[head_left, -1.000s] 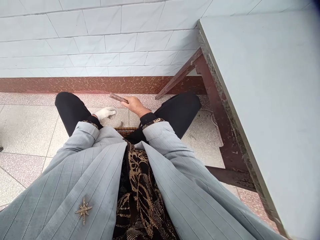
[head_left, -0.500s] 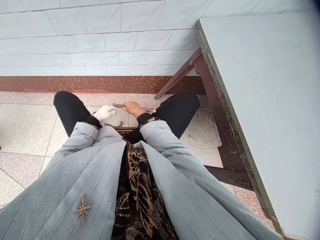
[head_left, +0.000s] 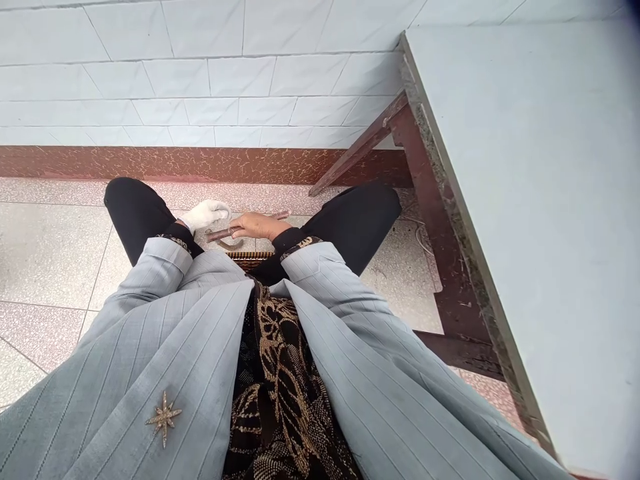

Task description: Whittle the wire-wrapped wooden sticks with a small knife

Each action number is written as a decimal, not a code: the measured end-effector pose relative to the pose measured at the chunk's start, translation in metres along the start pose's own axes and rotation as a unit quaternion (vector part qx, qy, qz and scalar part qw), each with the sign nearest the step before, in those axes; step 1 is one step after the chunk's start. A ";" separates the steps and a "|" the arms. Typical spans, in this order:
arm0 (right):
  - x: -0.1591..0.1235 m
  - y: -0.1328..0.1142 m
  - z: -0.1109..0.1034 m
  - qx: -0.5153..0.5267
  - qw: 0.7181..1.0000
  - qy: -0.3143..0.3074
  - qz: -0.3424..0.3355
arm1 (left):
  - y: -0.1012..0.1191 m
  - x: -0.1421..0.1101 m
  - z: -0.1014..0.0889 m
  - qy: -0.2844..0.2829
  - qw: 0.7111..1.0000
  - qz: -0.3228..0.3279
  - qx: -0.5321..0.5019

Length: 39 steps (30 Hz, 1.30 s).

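Observation:
I sit with my knees apart over a tiled floor. My right hand (head_left: pixel 257 225), bare, is closed round a thin brown rod-like tool (head_left: pixel 220 234) that runs from left to right across my lap. My left hand (head_left: pixel 205 214) wears a white glove and rests with curled fingers just above the tool's left end; whether it grips anything I cannot make out. A small curved brown piece (head_left: pixel 229 245) lies just below the tool, above the edge of a dark ribbed object (head_left: pixel 253 256) between my legs.
A grey-topped table (head_left: pixel 540 167) with a rusty brown frame (head_left: pixel 450 280) stands close on my right. A white tiled wall with a brown skirting (head_left: pixel 200 165) runs ahead. Speckled floor tiles (head_left: pixel 50 253) stretch to the left.
My right hand has swung the tool down from pointing up-left to lying nearly level, low between my knees. The gloved left hand has moved up a little towards it.

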State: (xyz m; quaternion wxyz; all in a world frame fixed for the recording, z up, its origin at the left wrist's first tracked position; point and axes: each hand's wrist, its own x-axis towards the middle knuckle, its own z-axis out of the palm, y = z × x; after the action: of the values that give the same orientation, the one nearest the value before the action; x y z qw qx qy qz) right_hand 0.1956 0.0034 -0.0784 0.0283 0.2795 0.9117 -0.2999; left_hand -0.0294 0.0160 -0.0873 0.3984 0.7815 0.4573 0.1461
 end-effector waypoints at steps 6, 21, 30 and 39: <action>0.002 0.005 -0.005 0.059 0.975 0.191 0.094 | -0.004 0.000 0.015 0.002 0.987 -0.087 -0.137; 0.004 0.022 -0.004 -0.069 0.946 0.047 0.312 | 0.001 -0.005 0.031 -0.036 0.999 -0.036 -0.007; 0.001 0.006 0.005 -0.060 0.984 -0.047 0.162 | 0.005 -0.002 0.015 0.013 1.000 -0.005 0.020; -0.005 0.002 -0.009 0.112 0.982 0.150 0.038 | 0.000 -0.001 0.018 0.019 0.990 -0.039 -0.132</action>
State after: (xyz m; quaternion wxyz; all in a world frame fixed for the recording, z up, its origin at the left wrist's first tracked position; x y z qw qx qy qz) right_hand 0.2018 0.0074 -0.0705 -0.1285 0.3574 0.8549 -0.3534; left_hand -0.0189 0.0064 -0.0992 0.4946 0.7007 0.4719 0.2042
